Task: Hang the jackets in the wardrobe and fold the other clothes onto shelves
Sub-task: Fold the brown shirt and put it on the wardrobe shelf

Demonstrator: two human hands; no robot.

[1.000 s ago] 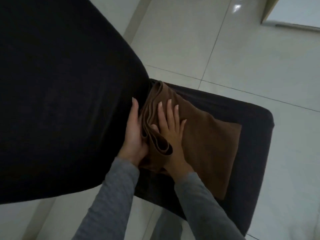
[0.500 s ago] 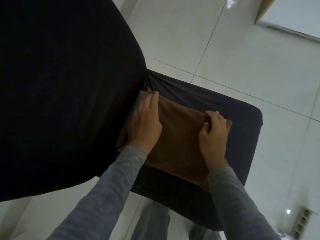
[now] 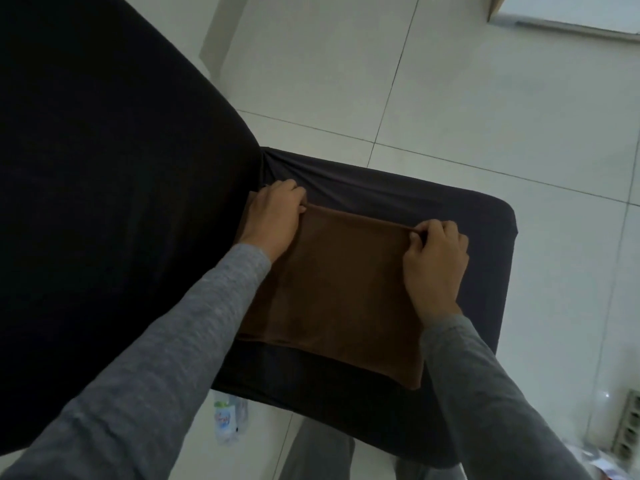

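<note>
A brown cloth [image 3: 343, 289], folded into a flat rectangle, lies on the seat of a chair with a dark cover [image 3: 460, 216]. My left hand [image 3: 273, 216] grips its far left corner with curled fingers, close to the chair's back. At the far right corner, the fingers and thumb of my right hand [image 3: 433, 251] pinch the cloth's edge. Both arms wear grey sleeves. The cloth's left edge is hidden under my left arm.
The chair's tall black back [image 3: 104, 202] fills the left of the view. White floor tiles [image 3: 485, 98] surround the chair. A plastic bottle [image 3: 227, 420] lies on the floor under the seat's front. A power strip [image 3: 627, 424] sits at the lower right. A pale board edge [image 3: 554, 15] crosses the top right.
The bunched cloth has been laid flat and folded. My right hand moved from the middle to the far right corner, and my left hand went from pressing flat to gripping the far left corner.
</note>
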